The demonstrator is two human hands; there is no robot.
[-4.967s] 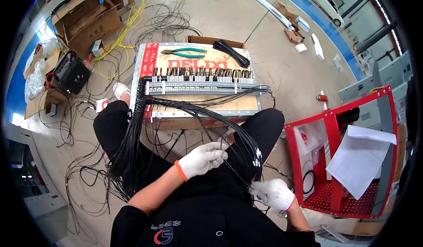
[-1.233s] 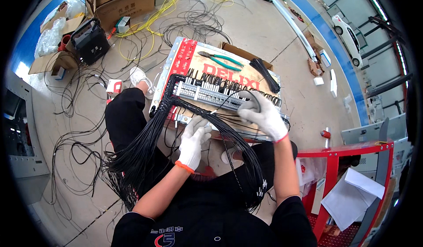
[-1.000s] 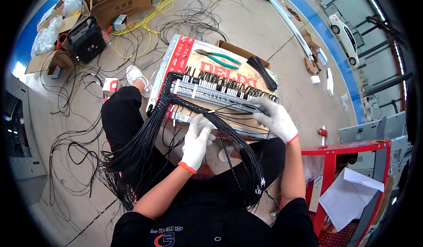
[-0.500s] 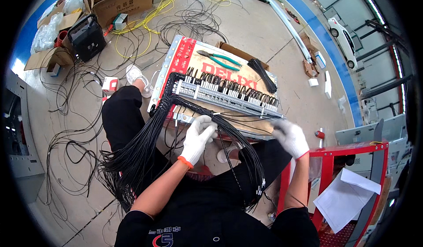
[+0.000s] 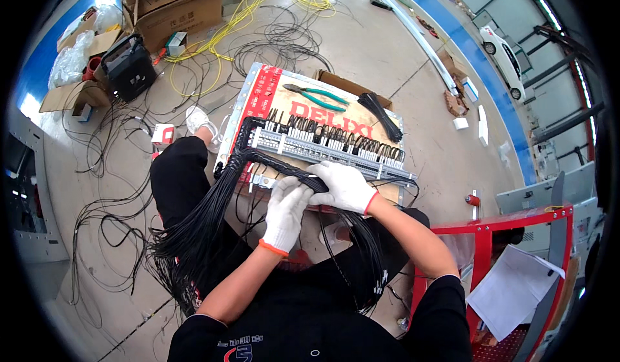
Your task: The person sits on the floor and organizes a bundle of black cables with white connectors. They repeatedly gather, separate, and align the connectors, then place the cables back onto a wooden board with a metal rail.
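Note:
A thick black wire bundle (image 5: 278, 163) runs along the near side of a grey terminal block strip (image 5: 323, 152), then fans into loose wires (image 5: 365, 246) over my right leg. My right hand (image 5: 342, 187), in a white glove, closes round this bundle from above. Just left of it, my gloved left hand (image 5: 287, 210) has its fingers curled against the bundle's underside; its fingertips are partly hidden. A second black wire bundle (image 5: 216, 204) drops from the strip's left end across my left leg. Looped black wires with white sleeves (image 5: 342, 136) line the strip's far side.
The strip lies on a box-like board (image 5: 265, 87) with red print. Green-handled pliers (image 5: 316, 97) and a bunch of black cable ties (image 5: 381, 116) rest behind it. Loose cables (image 5: 284, 39) and cartons (image 5: 174, 13) cover the floor beyond. A red frame (image 5: 481, 246) with papers (image 5: 513, 291) stands at right.
My right hand has come left from the strip's right end onto the wire bundle, beside my left hand. My left hand has shifted slightly down and left.

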